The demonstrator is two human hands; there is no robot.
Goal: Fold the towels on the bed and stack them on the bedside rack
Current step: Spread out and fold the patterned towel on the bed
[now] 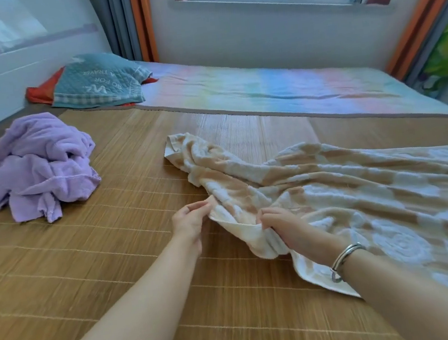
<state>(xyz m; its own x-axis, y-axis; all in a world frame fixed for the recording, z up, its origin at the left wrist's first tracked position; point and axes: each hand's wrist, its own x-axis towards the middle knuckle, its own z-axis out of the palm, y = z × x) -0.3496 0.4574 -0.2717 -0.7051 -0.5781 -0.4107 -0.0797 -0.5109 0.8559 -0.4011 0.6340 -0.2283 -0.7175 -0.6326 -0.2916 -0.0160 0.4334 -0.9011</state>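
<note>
A large beige and white towel (pixel 360 189) lies rumpled across the right half of the bamboo mat (pixel 114 254) on the bed. My left hand (pixel 190 223) pinches the towel's near edge at its left end. My right hand (pixel 289 229), with a silver bangle on the wrist, grips a bunched fold of the same edge just to the right. A purple towel (pixel 33 167) sits in a crumpled heap at the left of the mat, away from both hands. The bedside rack is not in view.
A teal quilted pillow (pixel 99 80) on a red cloth lies at the head of the bed. A pastel striped sheet (pixel 278 89) covers the far side. Wall, window and orange curtains stand beyond.
</note>
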